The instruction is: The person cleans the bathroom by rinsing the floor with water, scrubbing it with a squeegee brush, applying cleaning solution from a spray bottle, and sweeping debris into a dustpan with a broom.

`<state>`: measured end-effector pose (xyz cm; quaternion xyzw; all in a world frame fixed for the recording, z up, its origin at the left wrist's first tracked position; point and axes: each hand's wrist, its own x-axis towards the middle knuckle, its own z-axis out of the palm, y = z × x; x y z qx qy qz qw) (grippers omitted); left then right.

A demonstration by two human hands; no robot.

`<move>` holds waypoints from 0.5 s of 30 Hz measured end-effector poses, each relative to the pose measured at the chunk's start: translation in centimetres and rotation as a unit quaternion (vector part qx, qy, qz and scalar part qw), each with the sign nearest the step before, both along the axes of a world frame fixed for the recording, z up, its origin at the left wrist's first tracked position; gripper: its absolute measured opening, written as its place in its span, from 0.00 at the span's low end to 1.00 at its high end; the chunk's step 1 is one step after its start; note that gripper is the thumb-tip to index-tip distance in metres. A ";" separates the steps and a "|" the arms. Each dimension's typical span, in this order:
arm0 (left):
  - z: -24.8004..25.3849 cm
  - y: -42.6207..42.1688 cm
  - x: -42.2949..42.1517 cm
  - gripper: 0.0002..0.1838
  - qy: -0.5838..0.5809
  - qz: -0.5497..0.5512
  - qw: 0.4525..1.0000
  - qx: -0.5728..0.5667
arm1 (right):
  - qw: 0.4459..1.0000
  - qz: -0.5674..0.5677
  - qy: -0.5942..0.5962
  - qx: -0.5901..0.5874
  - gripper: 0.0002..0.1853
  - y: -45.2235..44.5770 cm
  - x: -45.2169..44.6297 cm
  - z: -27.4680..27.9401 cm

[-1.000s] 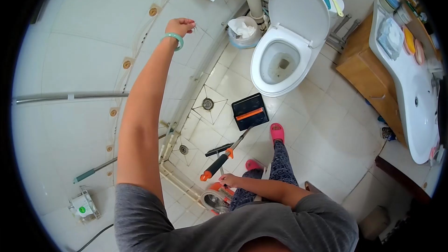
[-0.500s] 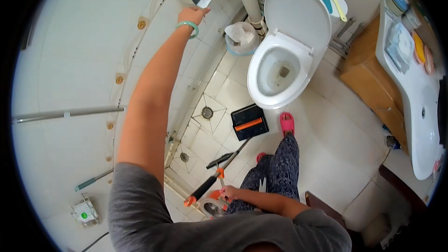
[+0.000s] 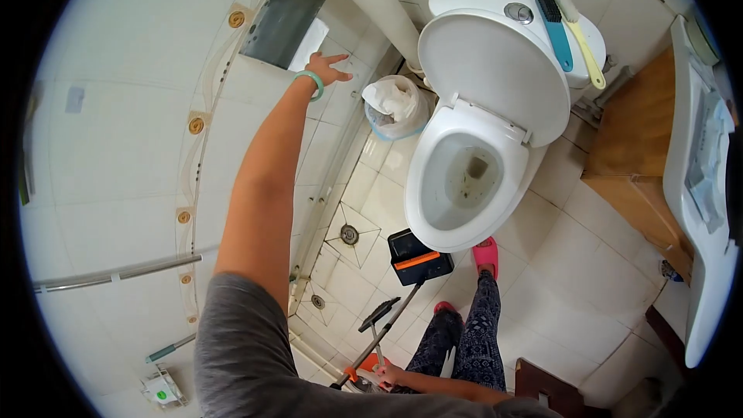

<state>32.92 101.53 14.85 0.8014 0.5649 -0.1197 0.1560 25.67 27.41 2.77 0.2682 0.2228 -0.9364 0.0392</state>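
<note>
My left hand point(image 3: 327, 70), with a green bangle at the wrist, is stretched out with its fingers apart. It is just beside the white paper point(image 3: 309, 42) hanging from the grey paper dispenser point(image 3: 285, 22) on the left wall; I cannot tell whether it touches the paper. Low in the view, my right hand point(image 3: 389, 375) is closed round the thin handle of a tool with a flat black head point(image 3: 379, 313), which may be a squeegee or brush. Beside it runs the long handle of a black dustpan point(image 3: 418, 258) with an orange strip.
Ahead stands a toilet point(image 3: 464, 186) with its lid up and dark residue in the bowl. A blue brush point(image 3: 556, 39) and a yellow brush point(image 3: 588, 54) lie on its tank. A lined waste bin point(image 3: 396, 108) is beside the pipe. At right are a washbasin point(image 3: 681, 209) and wooden cabinet point(image 3: 631, 155).
The fingers of my left hand have spread from a closed pose by the paper. The view has shifted, and the dispenser shows more fully. My right hand still holds the black-headed tool.
</note>
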 end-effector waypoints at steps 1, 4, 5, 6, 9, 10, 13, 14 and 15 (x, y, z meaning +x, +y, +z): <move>0.0 -0.1 0.7 0.35 0.030 0.000 0.999 0.017 | 1.000 -0.001 0.002 -0.001 0.18 0.0 -0.2 -0.6; -0.9 0.9 0.2 0.30 0.013 0.043 0.998 0.045 | 1.000 0.002 0.024 0.007 0.16 -0.1 0.1 -0.9; -1.3 1.3 -0.2 0.26 -0.035 0.084 0.994 0.059 | 1.000 -0.008 0.014 -0.015 0.15 -0.1 0.4 -0.7; -1.3 1.0 0.1 0.26 -0.034 0.085 0.994 0.057 | 0.999 -0.017 0.003 -0.037 0.14 -0.1 0.8 -0.6; -1.7 1.0 0.8 0.15 0.060 0.035 0.984 0.166 | 1.000 0.022 0.009 0.016 0.14 0.1 0.8 -0.8; -2.9 1.9 0.2 0.13 0.030 0.044 0.981 0.188 | 1.000 0.022 0.010 0.015 0.14 -0.5 0.5 -1.1; -3.3 2.1 0.2 0.09 -0.008 0.079 0.978 0.191 | 0.998 -0.053 -0.012 -0.010 0.12 -2.0 -0.2 -2.0; -3.0 1.8 0.7 0.08 -0.018 0.106 0.979 0.172 | 0.999 -0.043 0.010 0.027 0.11 -0.9 0.8 -1.5; -2.6 1.3 1.1 0.08 -0.018 0.106 0.979 0.172 | 0.997 -0.033 0.032 0.063 0.10 -0.1 1.4 -1.0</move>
